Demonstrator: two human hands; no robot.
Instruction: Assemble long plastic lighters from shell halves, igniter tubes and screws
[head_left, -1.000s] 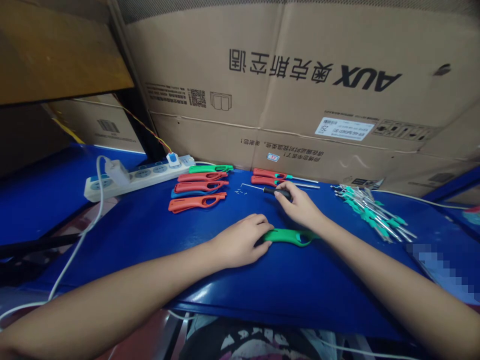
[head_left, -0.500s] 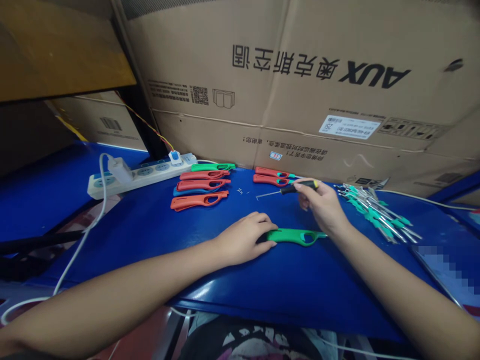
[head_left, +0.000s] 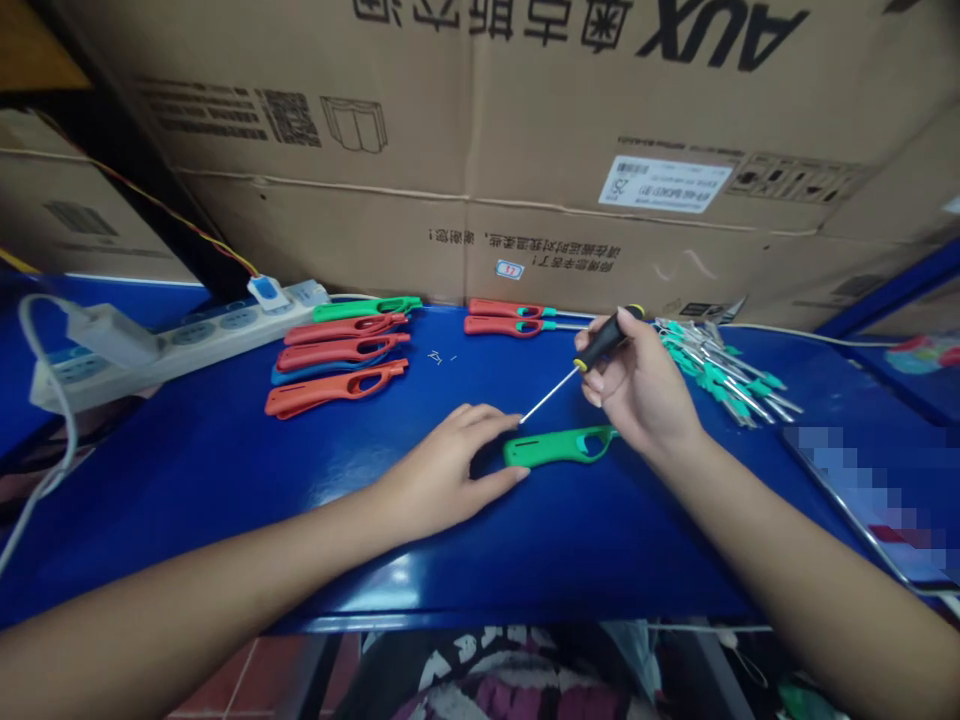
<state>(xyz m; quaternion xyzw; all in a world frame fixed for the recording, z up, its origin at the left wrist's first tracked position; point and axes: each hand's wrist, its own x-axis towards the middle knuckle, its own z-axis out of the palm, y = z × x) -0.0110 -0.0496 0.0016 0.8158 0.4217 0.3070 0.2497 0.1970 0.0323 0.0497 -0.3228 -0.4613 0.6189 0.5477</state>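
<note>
My right hand (head_left: pixel 637 385) is closed around the black and yellow handle of a screwdriver (head_left: pixel 551 395). Its shaft slants down to the left, and the tip meets the index fingertip of my left hand (head_left: pixel 446 465). That hand is open, thumb and index finger spread at the left end of a green gas lighter (head_left: pixel 555 448). The thumb lies by the lighter's lower edge; whether it presses on it I cannot tell. The lighter lies flat on the blue table, its trigger loop to the right, its nozzle end partly hidden by my right wrist.
Several lighter handles (head_left: pixel 337 385) lie at the left beside a white power strip (head_left: pixel 187 345). Two red lighters (head_left: pixel 495 326) rest at the back near small screws (head_left: pixel 439 357). Metal nozzles with green parts (head_left: pixel 720 370) are piled right. A cardboard box (head_left: pixel 420 130) stands behind.
The screwdriver has swung from nearly level to slanting down, its tip now at my left index finger. My left hand has loosened from the green lighter's end. The whole view has shifted.
</note>
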